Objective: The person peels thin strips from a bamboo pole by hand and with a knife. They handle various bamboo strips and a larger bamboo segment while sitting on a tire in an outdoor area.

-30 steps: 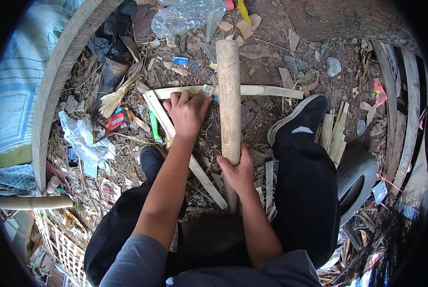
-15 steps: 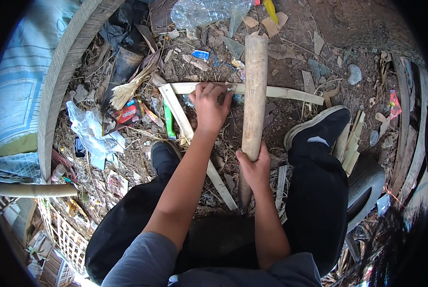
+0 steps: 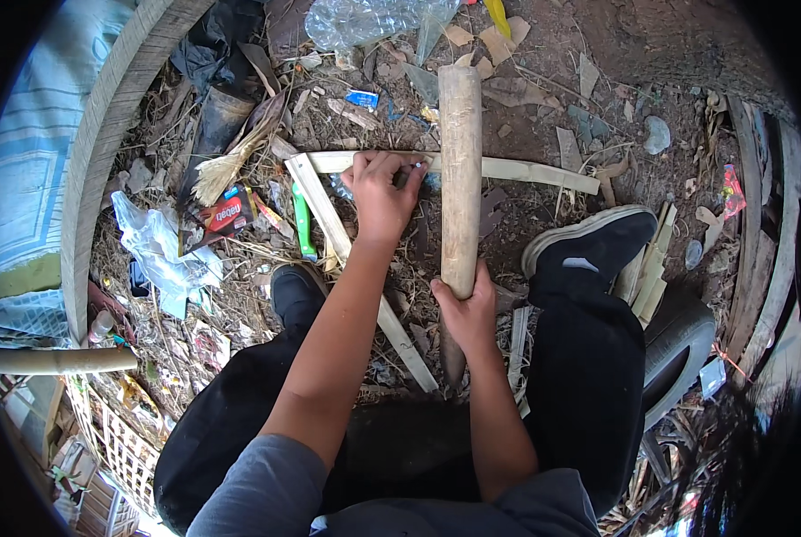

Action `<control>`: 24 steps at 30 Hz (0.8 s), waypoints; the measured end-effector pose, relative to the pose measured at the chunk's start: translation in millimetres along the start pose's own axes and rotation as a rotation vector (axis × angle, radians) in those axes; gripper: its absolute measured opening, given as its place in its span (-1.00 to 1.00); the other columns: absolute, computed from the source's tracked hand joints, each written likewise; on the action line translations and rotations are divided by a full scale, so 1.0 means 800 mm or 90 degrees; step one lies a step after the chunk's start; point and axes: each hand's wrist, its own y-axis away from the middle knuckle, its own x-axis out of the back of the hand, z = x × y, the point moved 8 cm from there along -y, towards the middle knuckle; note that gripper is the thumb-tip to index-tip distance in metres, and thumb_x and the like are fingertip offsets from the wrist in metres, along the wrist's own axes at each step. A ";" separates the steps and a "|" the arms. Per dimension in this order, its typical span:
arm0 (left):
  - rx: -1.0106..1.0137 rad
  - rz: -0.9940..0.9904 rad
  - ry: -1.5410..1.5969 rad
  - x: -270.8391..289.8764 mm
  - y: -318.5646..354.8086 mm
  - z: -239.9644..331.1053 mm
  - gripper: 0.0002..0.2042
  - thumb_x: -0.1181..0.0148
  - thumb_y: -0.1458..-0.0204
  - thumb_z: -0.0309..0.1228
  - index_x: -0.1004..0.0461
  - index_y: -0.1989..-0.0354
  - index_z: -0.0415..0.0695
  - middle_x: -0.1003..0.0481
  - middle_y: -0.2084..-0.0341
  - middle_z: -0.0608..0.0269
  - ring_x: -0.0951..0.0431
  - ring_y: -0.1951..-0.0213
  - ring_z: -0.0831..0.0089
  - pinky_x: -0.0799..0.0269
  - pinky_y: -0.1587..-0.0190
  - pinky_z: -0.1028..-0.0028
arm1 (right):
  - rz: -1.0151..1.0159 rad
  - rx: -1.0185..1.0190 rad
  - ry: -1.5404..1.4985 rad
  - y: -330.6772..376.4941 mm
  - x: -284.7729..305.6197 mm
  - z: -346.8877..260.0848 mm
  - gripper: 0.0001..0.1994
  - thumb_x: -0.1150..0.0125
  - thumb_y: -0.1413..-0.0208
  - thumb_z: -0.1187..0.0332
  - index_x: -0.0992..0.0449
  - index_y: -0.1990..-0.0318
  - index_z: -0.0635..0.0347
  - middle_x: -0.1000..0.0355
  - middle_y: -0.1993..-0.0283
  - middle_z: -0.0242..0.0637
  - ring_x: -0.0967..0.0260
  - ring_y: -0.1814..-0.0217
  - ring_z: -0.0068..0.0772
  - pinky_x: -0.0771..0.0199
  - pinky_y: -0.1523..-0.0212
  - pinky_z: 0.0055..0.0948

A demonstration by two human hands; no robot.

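Note:
My right hand [image 3: 468,309] is wrapped round the lower part of a thick, round wooden stick [image 3: 461,170], which lies lengthwise in the picture with its wide end away from me. A pale flat wooden slat [image 3: 534,171] runs crosswise and passes behind the stick. Over this slat my left hand [image 3: 385,192] is closed in a pinch. A tiny whitish tip shows at its fingertips, too small to name. Another slat [image 3: 391,327] slants from the first one's left end back toward me, partly behind my left forearm. Just left of it lies a green-handled tool [image 3: 303,220].
Litter covers the dirt ground, with a clear plastic bottle [image 3: 364,22], a crumpled plastic bag [image 3: 163,255] and a red wrapper [image 3: 221,215]. A tire [image 3: 682,358] and split wood pieces [image 3: 648,273] stand beside my right leg. A woven basket [image 3: 118,438] is at lower left.
The whole view has shifted slightly, so things appear a little further left. The thick stick has edged left across the slat. Both hands keep the same hold.

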 end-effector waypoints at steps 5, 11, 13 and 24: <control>-0.007 0.001 0.006 0.000 -0.002 0.001 -0.85 -0.48 0.18 -0.32 -0.63 0.46 -0.02 -0.53 0.48 0.43 -0.40 0.22 0.35 -0.07 0.03 0.27 | 0.011 0.007 0.017 0.001 0.000 0.007 -0.65 -0.40 0.08 0.36 -0.37 0.19 0.29 -0.53 0.35 0.02 -0.57 0.27 0.05 -0.51 0.28 -0.16; -0.020 0.008 -0.013 -0.003 0.002 -0.006 -0.87 -0.48 0.20 -0.35 -0.64 0.47 0.02 -0.52 0.46 0.43 -0.39 0.23 0.30 -0.09 0.05 0.28 | -0.003 0.025 0.037 0.002 -0.001 0.004 -0.64 -0.40 0.08 0.34 -0.37 0.20 0.30 -0.53 0.35 0.07 -0.57 0.28 0.10 -0.52 0.29 -0.13; -0.024 0.008 -0.019 -0.004 0.002 -0.007 -0.87 -0.48 0.20 -0.34 -0.63 0.48 0.02 -0.51 0.47 0.43 -0.38 0.22 0.30 -0.09 0.05 0.28 | -0.001 0.031 0.031 0.002 0.001 0.003 -0.63 -0.41 0.07 0.32 -0.37 0.21 0.30 -0.52 0.35 0.08 -0.56 0.29 0.13 -0.51 0.30 -0.11; -0.053 0.008 -0.012 -0.004 0.001 -0.003 -0.81 -0.48 0.15 -0.30 -0.56 0.49 -0.04 -0.40 0.54 0.42 -0.35 0.26 0.33 -0.05 0.09 0.27 | -0.010 -0.018 -0.005 0.019 0.001 0.024 -0.58 -0.42 0.06 0.34 -0.40 0.09 0.31 -0.53 0.32 0.03 -0.58 0.25 -0.02 -0.51 0.25 -0.20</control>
